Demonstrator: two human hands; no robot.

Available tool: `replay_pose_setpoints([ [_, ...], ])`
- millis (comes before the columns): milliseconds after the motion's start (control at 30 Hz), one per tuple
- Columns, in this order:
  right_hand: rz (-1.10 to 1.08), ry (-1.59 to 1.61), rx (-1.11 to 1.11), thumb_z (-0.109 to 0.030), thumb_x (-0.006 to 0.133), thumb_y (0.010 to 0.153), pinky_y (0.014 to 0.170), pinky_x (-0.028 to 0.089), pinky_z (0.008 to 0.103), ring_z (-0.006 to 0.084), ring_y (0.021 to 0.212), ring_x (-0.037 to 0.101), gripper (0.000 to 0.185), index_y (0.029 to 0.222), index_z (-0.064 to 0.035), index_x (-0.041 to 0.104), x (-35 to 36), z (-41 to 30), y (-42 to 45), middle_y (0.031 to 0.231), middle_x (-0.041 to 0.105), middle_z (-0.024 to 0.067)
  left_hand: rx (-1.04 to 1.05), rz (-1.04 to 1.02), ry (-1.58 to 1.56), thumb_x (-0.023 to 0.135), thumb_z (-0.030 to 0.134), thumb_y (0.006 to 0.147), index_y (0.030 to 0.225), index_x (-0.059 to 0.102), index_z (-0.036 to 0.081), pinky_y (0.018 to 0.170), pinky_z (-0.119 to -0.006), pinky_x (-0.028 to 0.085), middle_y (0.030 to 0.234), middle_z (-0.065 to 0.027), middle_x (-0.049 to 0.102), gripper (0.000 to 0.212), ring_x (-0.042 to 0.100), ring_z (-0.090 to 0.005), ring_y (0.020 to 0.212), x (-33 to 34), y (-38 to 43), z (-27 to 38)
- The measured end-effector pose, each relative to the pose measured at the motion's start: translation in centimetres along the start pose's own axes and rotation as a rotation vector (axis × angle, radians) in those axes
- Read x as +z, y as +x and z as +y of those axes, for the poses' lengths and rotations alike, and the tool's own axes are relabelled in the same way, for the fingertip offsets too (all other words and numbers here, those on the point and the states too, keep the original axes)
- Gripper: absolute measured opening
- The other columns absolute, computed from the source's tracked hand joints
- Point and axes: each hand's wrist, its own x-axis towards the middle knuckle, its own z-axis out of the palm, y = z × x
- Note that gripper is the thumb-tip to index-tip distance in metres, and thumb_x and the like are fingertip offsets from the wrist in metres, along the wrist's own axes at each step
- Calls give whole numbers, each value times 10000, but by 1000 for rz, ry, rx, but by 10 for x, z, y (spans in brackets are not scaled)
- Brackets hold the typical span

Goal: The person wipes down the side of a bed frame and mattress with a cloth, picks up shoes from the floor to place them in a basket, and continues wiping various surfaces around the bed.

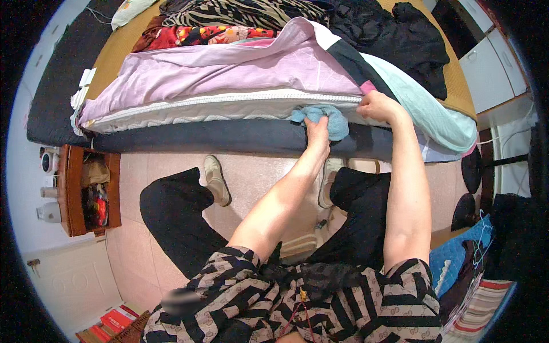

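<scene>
My left hand grips a bunched light blue cloth against the side of a mattress. To its right, my right hand has its fingers closed at the mattress's white zipper edge, beside the fold of a sheet; what exactly they pinch is too small to tell. A pink-lilac sheet is turned back over the top of the mattress. Below the white side runs the dark grey bed base. A darker patch shows on it right of the cloth.
Black clothes and a red patterned fabric lie on the bed. A wooden bedside cabinet stands at the left. Hangers and a striped textile are at the lower right. My feet are on the tiled floor beside the bed.
</scene>
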Motion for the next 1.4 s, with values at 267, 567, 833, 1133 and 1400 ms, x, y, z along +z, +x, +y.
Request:
replay_pose_setpoints([
  [267,242,351,6,-205,590,832,642,507,320,160,637,644,245,841,17,695,-1,17,-4,682,669,80,203,101,11,594,70,827,1138,556,21,848,-366,488,1046,-90,630,317,610,-215,950,-60,-20,105],
  [567,520,451,-275,-223,570,873,789,481,324,196,860,646,307,1059,2,666,3,39,3,891,696,146,713,254,615,634,16,796,1201,525,-18,921,-334,428,1089,-111,583,421,561,-214,1011,-87,-39,157],
  [833,549,465,-253,-244,583,903,784,467,290,123,841,594,344,1068,50,646,-16,26,-4,898,685,75,848,44,1229,616,89,741,1240,520,73,908,-414,443,1153,-179,505,509,545,-375,1058,-38,-54,135],
  [1133,533,493,-284,-272,579,905,728,482,305,127,794,600,351,1018,50,657,-11,30,-1,867,698,87,567,-410,1596,619,136,743,1257,467,43,812,-510,492,1146,-225,547,545,604,-420,954,114,-68,49],
  [1400,564,491,-235,-301,575,871,748,504,385,306,806,679,327,957,-8,693,-17,23,-16,829,674,216,436,-452,1775,623,141,770,1221,468,1,835,-500,502,1239,-255,505,498,627,-418,948,141,-54,47],
])
